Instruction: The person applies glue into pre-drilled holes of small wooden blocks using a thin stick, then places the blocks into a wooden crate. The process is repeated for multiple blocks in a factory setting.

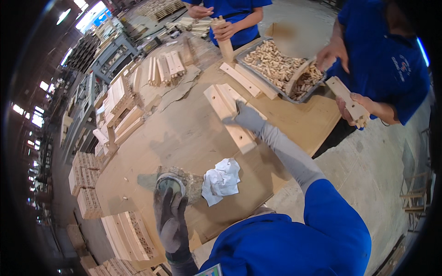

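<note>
My left hand [171, 221], in a grey glove, has its fingers curled over a round open can [170, 183] near the table's front edge. A dull, flat piece lies under the can, and what is inside shows only in part. Farther forward, my right hand [250, 118], also gloved, lies across a pale wooden board [242, 139] with drilled holes. Its thumb is at the board's left edge and its fingers are at the other side. More boards lie alongside, partly hidden by this hand. A crumpled white cloth [221, 181] rests between my two hands.
A grey tray [298, 99] full of wooden dowels stands at the far right. Two people in blue work across the table, each holding a wooden piece [348, 102]. Stacked boards [120, 99] line the left side, with more boards [126, 234] at the near left.
</note>
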The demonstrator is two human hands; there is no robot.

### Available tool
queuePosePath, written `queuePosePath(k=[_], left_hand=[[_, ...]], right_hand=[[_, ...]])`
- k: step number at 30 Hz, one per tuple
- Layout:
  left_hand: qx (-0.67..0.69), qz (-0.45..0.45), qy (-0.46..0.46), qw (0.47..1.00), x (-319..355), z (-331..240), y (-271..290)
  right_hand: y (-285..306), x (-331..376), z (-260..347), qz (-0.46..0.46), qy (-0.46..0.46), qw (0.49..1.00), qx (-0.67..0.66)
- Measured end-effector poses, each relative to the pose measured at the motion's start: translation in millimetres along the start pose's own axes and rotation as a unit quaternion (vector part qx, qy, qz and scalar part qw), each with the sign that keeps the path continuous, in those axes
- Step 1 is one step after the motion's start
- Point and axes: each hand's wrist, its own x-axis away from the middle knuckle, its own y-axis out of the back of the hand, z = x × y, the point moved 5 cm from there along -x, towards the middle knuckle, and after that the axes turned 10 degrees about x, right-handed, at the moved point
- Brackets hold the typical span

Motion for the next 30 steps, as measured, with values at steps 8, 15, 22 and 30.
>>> queuePosePath(k=[8, 15, 22, 30], left_hand=[[-0.033, -0.118, -0.048, 0.991, 28, -7, 29], [-0.030, -0.181, -0.047, 0.982, 41, -2, 27], [-0.030, -0.233, -0.040, 0.971, 62, 1, 34], [-0.006, -0.261, -0.015, 0.965, 79, 11, 48]], right_hand=[[-55, -27, 47, -0.115, 0.194, 0.906, 0.359], [-139, -12, 19, 0.018, 0.252, 0.841, 0.479], [-115, -38, -14, 0.011, 0.333, 0.773, 0.540], [-103, -31, -12, -0.003, 0.357, 0.786, 0.505]])
